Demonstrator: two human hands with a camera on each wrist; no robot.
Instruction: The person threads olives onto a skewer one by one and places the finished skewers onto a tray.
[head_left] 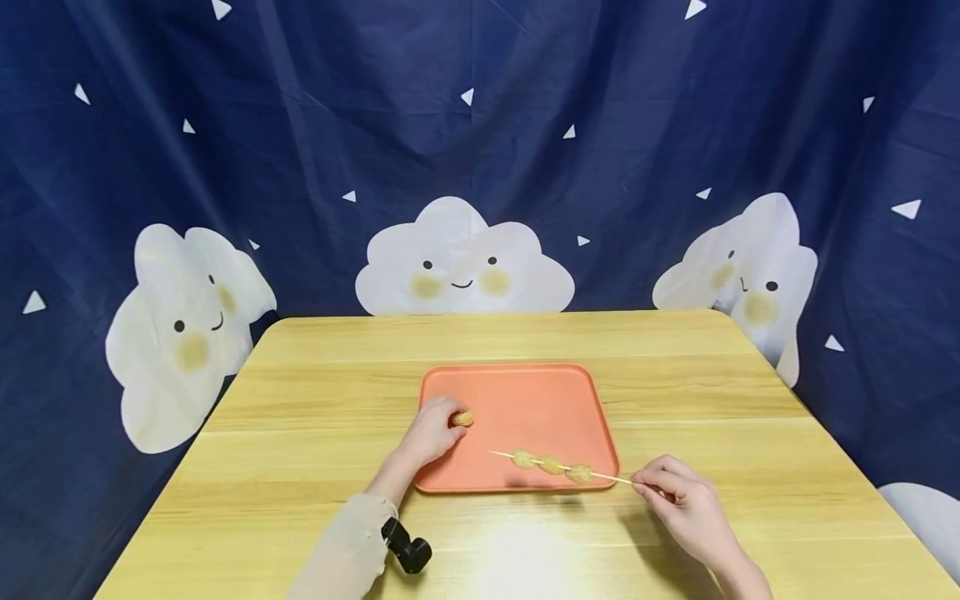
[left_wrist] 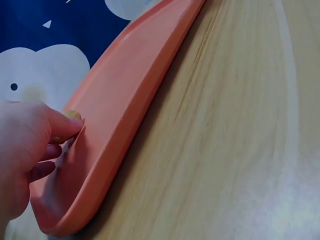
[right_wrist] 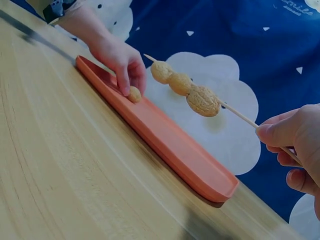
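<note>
In the head view my right hand (head_left: 686, 504) pinches the bare end of a thin wooden skewer (head_left: 611, 478), held nearly level over the tray's front right. Three golden-brown, wrinkled food balls (right_wrist: 203, 101) are threaded on it, and its pointed tip sticks out past the last one. At the tray's left side my left hand (head_left: 433, 432) holds one more such ball (head_left: 463, 418) between thumb and fingers. That ball is low over the salmon-pink tray (head_left: 525, 400); whether it touches the surface I cannot tell. Mostly hidden by fingers, the ball (left_wrist: 73, 114) shows only its top in the left wrist view.
The tray lies on a light wood-grain table (head_left: 315, 383), its raised rim running all round. Behind the table hangs a dark blue curtain (head_left: 300, 167) printed with white clouds. A black wrist device (head_left: 406, 546) sits on my left sleeve.
</note>
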